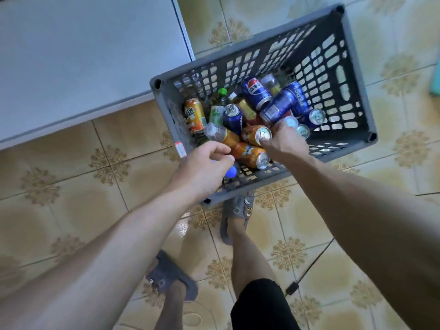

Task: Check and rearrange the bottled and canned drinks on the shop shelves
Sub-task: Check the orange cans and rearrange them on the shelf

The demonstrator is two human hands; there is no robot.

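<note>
Drinks [256, 91] lie jumbled in crate [359, 75] on floor at 1 o'clock, prob. awaiting shelving; right hand [284, 142] curls over orange can [252, 135], grip can't be told; left hand [204, 167], loosely curled & empty, hovers at crate's 7 o'clock corner.

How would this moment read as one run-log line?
scene: drinks in grey crate on floor | left hand: over near rim, empty | right hand: inside, touching orange can, grip unclear

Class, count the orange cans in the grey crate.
3 orange cans: one against the crate's left wall, one at the right hand's thumb, one lying nearest the person. Others may be hidden.
</note>
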